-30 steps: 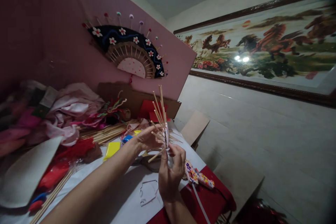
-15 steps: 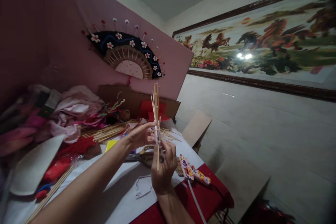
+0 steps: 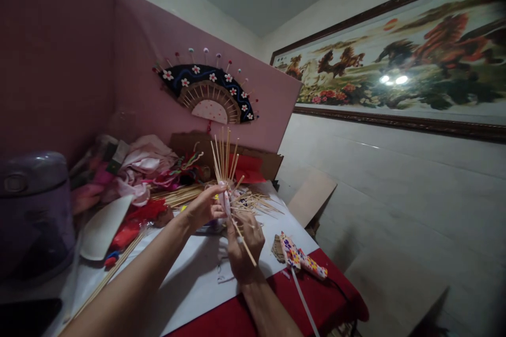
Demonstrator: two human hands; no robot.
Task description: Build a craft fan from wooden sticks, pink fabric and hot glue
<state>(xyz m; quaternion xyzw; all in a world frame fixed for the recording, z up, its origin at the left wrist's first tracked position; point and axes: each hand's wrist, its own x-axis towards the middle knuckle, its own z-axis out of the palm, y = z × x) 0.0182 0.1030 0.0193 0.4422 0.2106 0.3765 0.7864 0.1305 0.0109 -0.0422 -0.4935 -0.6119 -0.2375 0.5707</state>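
Observation:
Between my hands stands a small fan frame of thin bamboo sticks (image 3: 226,160), spread upward from a pale pink base (image 3: 225,202). My left hand (image 3: 207,204) pinches the base from the left, thumb near where the sticks come out. From below and the right, my right hand (image 3: 245,242) grips the lower right part of the frame. One stick (image 3: 245,245) juts down past the right fingers toward me. The right fingers partly hide the base's far side.
A flower-patterned glue gun (image 3: 302,260) lies right on the red cloth (image 3: 343,297). Loose sticks (image 3: 263,202) lie behind my hands. Left are a white curved piece (image 3: 106,229), pink fabric (image 3: 148,155) and a purple flask (image 3: 35,216). A decorated fan (image 3: 209,89) hangs on the pink panel.
The frame has turned, so its sticks now appear fanned out rather than bunched edge-on. The view has swung left, bringing the purple flask into sight.

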